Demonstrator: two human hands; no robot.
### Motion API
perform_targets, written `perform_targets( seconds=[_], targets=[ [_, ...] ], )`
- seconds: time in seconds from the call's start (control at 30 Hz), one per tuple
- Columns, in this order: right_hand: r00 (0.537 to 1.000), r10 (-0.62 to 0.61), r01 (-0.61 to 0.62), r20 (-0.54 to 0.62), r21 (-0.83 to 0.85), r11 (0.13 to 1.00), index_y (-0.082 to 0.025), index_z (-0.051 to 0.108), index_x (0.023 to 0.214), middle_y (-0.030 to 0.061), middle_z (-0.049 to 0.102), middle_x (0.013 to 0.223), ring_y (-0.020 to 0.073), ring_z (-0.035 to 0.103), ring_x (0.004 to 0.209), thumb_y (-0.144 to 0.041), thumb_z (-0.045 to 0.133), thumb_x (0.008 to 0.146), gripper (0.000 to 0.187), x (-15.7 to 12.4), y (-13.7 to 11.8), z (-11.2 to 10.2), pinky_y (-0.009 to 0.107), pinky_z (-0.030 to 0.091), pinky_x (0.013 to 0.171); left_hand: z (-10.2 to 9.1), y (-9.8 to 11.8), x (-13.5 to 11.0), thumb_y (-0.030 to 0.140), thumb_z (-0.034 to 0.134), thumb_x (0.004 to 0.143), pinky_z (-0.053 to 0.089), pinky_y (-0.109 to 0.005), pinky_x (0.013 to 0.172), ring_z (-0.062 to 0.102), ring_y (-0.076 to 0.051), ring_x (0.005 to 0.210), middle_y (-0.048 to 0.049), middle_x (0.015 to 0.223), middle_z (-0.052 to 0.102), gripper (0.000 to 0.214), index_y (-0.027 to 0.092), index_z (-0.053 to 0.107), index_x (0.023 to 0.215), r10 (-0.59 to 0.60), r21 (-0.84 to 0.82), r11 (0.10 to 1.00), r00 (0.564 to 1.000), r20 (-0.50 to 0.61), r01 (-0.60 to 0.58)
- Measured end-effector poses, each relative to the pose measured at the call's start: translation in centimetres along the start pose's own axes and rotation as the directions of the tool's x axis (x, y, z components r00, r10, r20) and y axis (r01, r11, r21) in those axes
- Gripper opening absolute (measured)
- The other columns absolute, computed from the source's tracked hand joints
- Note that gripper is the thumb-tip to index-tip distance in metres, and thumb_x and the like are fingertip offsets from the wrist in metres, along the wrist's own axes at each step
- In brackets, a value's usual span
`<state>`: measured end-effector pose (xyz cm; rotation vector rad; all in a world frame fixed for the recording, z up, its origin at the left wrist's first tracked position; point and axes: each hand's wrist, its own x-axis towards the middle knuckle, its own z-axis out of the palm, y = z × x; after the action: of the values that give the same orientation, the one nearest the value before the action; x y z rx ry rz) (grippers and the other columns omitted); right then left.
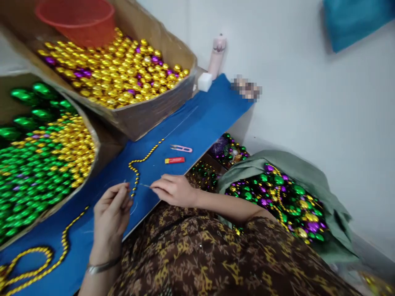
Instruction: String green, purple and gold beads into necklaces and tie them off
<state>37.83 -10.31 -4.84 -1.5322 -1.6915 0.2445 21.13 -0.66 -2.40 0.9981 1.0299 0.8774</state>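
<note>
My left hand point(111, 209) is closed in a pinch over the blue cloth point(212, 109), with a fine pale thread point(135, 209) curving beside its fingers. My right hand point(175, 190) pinches a thin, needle-like piece point(145, 186) that points toward the left hand. Just beyond both hands lies a string of small gold beads point(135, 168), its bare thread running out at the far end. A pink thread snipper point(182, 148) and a red lighter point(175, 160) rest beyond the right hand. Another gold bead strand point(64, 242) coils at the lower left.
Cardboard boxes hold gold beads point(123, 78) with a red basket point(77, 20), and green and gold beads point(37, 172). A white block point(205, 82) and pink bottle point(217, 56) stand at the far end. A green sack point(308, 172) of mixed beads sits on the right.
</note>
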Motion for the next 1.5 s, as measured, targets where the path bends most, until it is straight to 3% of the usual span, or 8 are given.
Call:
perform_targets(
  seconds=[0.3,0.77,1.07,1.27,1.5],
  targets=[
    [1.000,-0.021,0.020,0.006,0.162,0.987,-0.016,0.067,0.099,0.0056,0.070,0.084,0.0129,0.064,0.071,-0.021,0.049,0.096,0.018,0.8,-0.6,-0.3,0.024,0.050,0.069,0.4,-0.3,-0.1,0.037,0.078,0.069,0.025,-0.017,0.039,0.032,-0.002,0.042,-0.0001,0.067,0.060,0.027,0.014,0.070,0.080,-0.018,-0.027,0.999,0.999,0.043,0.020],
    [1.000,-0.012,0.012,0.019,0.032,0.999,-0.018,0.070,0.102,0.0049,0.070,0.084,0.0126,0.065,0.074,-0.026,0.048,0.097,0.024,1.7,-0.7,0.3,0.024,0.050,0.071,-0.6,-0.9,-0.8,0.038,0.070,0.080,0.034,-0.020,0.048,0.045,-0.008,0.054,-0.0021,0.073,0.065,0.022,0.017,0.073,0.088,0.153,0.292,0.939,0.981,0.121,-0.182],
    [1.000,0.010,-0.011,0.027,0.025,1.000,-0.020,0.070,0.102,0.0055,0.070,0.084,0.0141,0.066,0.075,-0.027,0.046,0.098,0.026,1.6,-0.6,0.2,0.025,0.050,0.073,-0.4,-0.7,-1.0,0.037,0.076,0.073,0.038,-0.022,0.050,0.055,-0.014,0.064,-0.0053,0.078,0.068,0.022,0.018,0.075,0.085,0.116,0.265,0.955,0.991,0.067,-0.130],
    [0.999,0.004,-0.004,0.037,0.012,1.000,-0.020,0.070,0.102,0.0053,0.070,0.084,0.0140,0.066,0.076,-0.027,0.046,0.098,0.025,1.5,-0.4,0.3,0.024,0.050,0.073,-0.3,-0.7,-1.0,0.036,0.070,0.078,0.038,-0.022,0.052,0.055,-0.013,0.064,-0.0050,0.079,0.068,0.019,0.019,0.075,0.086,0.165,0.322,0.926,0.979,0.121,-0.196],
    [0.999,-0.003,0.002,0.047,0.010,1.000,-0.019,0.070,0.102,0.0057,0.070,0.086,0.0138,0.066,0.076,-0.026,0.046,0.098,0.025,1.4,-0.4,0.4,0.024,0.049,0.074,-0.5,-0.9,-0.9,0.036,0.070,0.079,0.036,-0.022,0.051,0.051,-0.011,0.058,-0.0041,0.077,0.067,0.019,0.019,0.075,0.086,0.163,0.336,0.921,0.979,0.121,-0.195]
  ],
)
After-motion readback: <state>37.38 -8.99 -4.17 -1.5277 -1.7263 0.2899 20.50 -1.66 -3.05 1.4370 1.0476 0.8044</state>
